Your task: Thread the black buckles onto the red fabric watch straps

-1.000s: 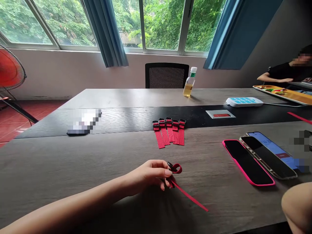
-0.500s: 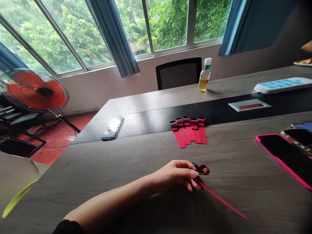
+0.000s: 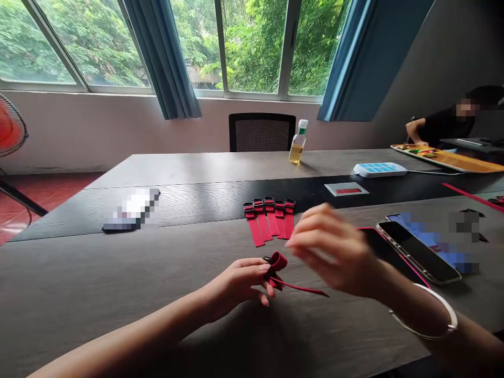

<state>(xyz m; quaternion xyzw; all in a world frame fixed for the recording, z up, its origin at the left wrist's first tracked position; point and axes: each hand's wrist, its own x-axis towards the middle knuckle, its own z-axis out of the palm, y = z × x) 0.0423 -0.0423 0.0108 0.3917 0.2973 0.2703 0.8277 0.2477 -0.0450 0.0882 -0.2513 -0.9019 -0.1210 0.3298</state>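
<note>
My left hand (image 3: 247,278) pinches a looped red strap (image 3: 279,261) with a dark buckle partly under the fingers. The strap's thin tail stretches rightward just over the table. To the right, my right hand (image 3: 331,247) is raised and blurred, a bracelet on its wrist. Its fingers are bent forward near the loop without touching it, and whether they hold anything is too smeared to tell. Beyond both hands, several short red straps with black buckles (image 3: 271,220) lie fanned side by side, partly on the table's black band.
Phones (image 3: 417,252) lie at the right, partly behind my right forearm. A bottle (image 3: 297,144), a power strip (image 3: 380,169) and a tray with food (image 3: 468,161) stand farther back. Another phone (image 3: 132,210) lies left. A person sits at the far right.
My right hand has come into view from the right. The view has swung to the right, bringing in the person and tray. My left hand still grips the looped strap.
</note>
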